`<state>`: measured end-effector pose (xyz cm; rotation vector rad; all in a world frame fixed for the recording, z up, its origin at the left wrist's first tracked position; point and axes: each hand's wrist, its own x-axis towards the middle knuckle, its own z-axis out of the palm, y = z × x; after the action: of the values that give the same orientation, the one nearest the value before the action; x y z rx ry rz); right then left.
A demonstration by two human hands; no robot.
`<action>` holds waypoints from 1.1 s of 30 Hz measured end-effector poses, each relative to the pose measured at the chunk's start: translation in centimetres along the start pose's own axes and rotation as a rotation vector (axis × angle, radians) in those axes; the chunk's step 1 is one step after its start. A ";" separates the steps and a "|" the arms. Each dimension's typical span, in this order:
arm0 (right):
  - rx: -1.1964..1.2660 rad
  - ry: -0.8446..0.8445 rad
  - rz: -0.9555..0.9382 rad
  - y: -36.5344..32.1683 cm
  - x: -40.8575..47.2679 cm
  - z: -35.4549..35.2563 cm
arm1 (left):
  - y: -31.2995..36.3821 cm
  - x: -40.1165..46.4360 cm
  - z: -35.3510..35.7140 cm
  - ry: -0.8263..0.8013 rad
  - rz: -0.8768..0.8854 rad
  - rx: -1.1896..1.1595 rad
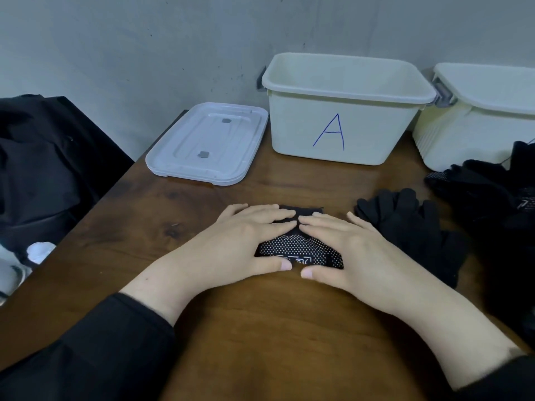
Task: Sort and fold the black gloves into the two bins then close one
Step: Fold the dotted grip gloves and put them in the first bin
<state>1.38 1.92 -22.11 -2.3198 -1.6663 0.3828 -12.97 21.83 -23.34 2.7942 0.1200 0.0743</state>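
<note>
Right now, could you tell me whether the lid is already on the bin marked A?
No, the lid lies flat on the table left of the open bin marked A.

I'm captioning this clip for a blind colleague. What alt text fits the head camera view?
Two bare hands, left hand and right hand, press flat on a folded dotted black glove on a wooden table. Behind stand an open white bin marked A, a second bin and a loose lid; more black gloves lie at right.
</note>
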 end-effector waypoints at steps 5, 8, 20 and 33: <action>0.123 0.275 0.057 -0.5 0.7 0.1 | 0.6 0.4 0.1 0.062 -0.019 -0.067; 0.355 0.357 0.151 -1.0 0.6 -0.5 | 1.8 0.9 -0.3 0.249 -0.080 -0.316; 1.298 0.360 0.233 -1.0 -1.0 -4.1 | 5.4 4.2 -1.8 0.382 -0.292 -1.317; 1.199 0.470 0.318 2.0 -1.3 -11.9 | 5.2 9.6 -2.4 0.726 -0.265 -1.093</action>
<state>7.03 -0.59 -11.69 -1.5210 -0.5278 0.6077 -3.14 18.67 -18.97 1.5423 0.4553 0.8086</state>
